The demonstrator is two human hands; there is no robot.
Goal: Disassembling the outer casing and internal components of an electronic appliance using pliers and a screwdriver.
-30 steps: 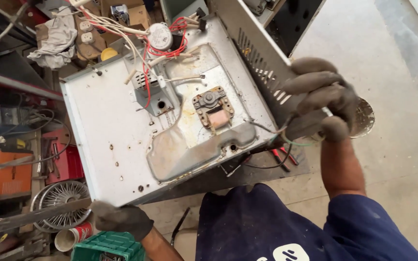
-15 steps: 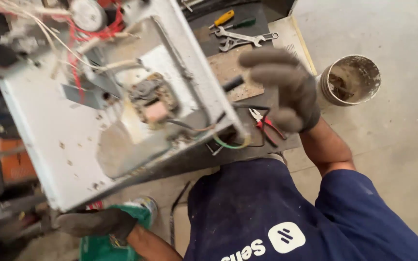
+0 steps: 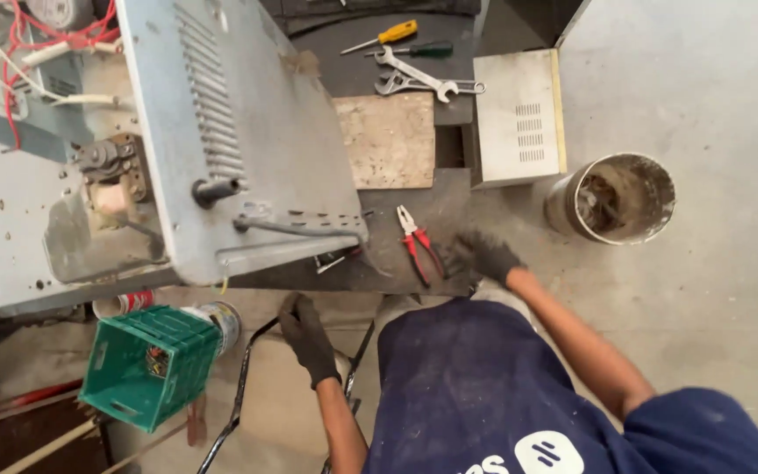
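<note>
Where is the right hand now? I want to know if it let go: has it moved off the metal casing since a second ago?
Yes. The right hand has dropped off the grey casing to beside the red pliers.

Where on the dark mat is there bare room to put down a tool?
Bare mat lies between the wooden board, the red-handled pliers and the metal can. The top strip is crowded with wrenches and screwdrivers. The grey appliance casing covers the left. The right hand is beside the pliers.
</note>
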